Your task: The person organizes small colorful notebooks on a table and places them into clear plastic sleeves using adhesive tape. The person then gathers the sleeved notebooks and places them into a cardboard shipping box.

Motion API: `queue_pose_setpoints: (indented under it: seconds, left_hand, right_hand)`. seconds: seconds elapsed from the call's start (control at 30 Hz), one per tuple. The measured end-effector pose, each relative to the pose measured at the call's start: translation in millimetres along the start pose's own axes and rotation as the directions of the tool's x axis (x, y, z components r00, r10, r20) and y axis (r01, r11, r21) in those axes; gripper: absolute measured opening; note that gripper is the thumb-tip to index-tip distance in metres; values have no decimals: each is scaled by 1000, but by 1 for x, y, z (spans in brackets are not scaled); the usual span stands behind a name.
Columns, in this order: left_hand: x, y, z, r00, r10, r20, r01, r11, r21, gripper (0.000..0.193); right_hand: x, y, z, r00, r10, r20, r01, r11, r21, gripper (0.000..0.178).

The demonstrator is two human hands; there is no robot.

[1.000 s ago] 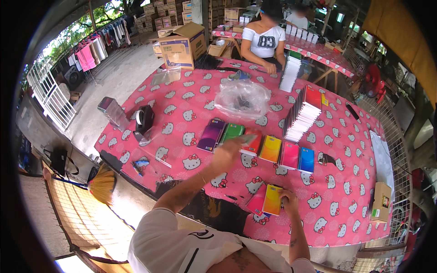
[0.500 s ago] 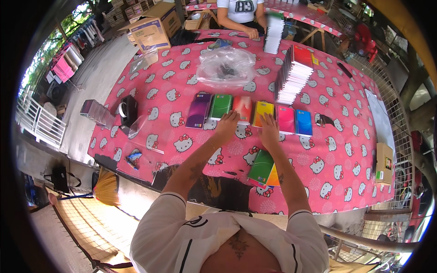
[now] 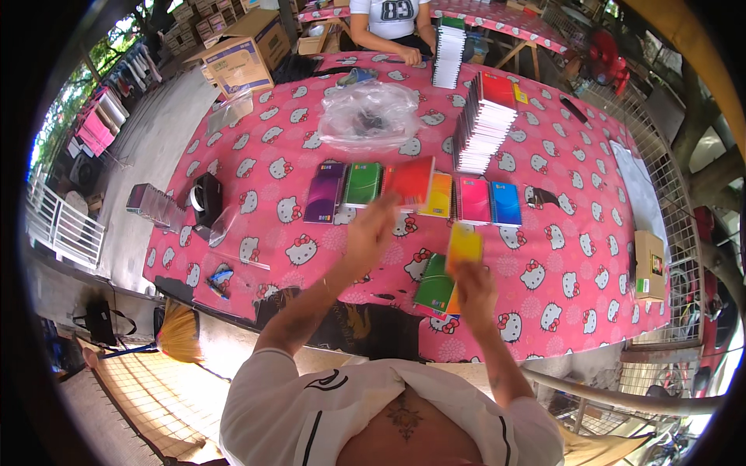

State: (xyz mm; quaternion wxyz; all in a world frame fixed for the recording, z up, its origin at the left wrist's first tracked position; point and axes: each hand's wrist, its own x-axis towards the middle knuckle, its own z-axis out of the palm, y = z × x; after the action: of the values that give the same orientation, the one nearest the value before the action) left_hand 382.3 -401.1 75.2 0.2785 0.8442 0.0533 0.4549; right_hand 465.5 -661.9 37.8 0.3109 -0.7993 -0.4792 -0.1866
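Yellow spiral notebook (image 3: 465,241) shifts toward the table's (image 3: 522,343) near edge, gripped by right hand (image 3: 475,292) beside green notebook (image 3: 433,284), left hand (image 3: 373,227) gripping red notebook (image 3: 413,179) over notebook row (image 3: 440,197), pink cloth (image 3: 579,268) stretching rightward.

The head view, a wide fisheye, looks down and forward from above the wearer's chest (image 3: 404,441) at lower centre; the near pink table (image 3: 544,264) spans mid-frame, with a cardboard box (image 3: 239,68) farther off at upper left
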Motion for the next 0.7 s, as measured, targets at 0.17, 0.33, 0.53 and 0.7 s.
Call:
queue_pose_setpoints:
  seconds: [0.17, 0.33, 0.53, 0.7]
  left_hand:
    - [-133, 46, 28, 851, 272, 449, -300, 954, -9, 38]
    - [-107, 28, 61, 822, 118, 557, -223, 967, 125, 40]
    - [-37, -145, 24, 891, -245, 383, -53, 780, 623, 51]
    - [-16, -96, 2, 932, -245, 267, 79, 856, 511, 41]
  right_hand:
    - [-54, 29, 15, 801, 499, 333, -599, 661, 452, 38]
    - [35, 114, 55, 989, 147, 18, -139, 962, -234, 45]
    - [58, 162, 89, 974, 38, 222, -5, 989, -146, 40]
    - [-3, 53, 2, 944, 75, 322, -55, 996, -73, 26]
